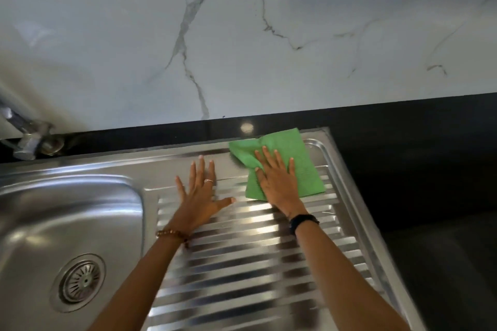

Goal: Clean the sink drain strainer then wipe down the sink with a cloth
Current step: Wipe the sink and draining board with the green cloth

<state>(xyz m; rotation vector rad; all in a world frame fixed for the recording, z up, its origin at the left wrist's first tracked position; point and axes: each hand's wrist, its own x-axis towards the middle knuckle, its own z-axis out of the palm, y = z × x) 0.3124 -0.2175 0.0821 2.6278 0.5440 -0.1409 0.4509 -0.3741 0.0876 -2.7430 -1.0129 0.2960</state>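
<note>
A stainless steel sink (80, 177) with a ribbed drainboard (242, 250) is seen from above, set into a dark countertop (416, 169) below a white marble-patterned wall (242, 35). The basin is found at the 9 o'clock side of the view, and the drain strainer (80, 282) is seated in its outlet at about 8 o'clock, with its slotted metal disc uncovered.

A green cloth (304, 166) is spread on the far right corner of the drainboard, at roughly 1 o'clock from the middle of the view. It is pressed flat under the right hand (277, 180), whose fingers (269, 158) are stretched out and slightly fanned on top of the fabric; nothing is pinched or enclosed, the cloth being held down by the palm only. A dark band is worn on the right wrist.

The left hand (201, 196) is laid flat on the bare steel just beside the cloth, at its 9 o'clock side, apart from it. Its fingers are spread wide and the thumb is pointed toward the cloth; nothing is gripped. A ring is worn on one finger and a beaded bracelet (172, 235) on the wrist.

A metal tap fitting (29, 140) is partly visible at the 10 o'clock edge, blurred.
</note>
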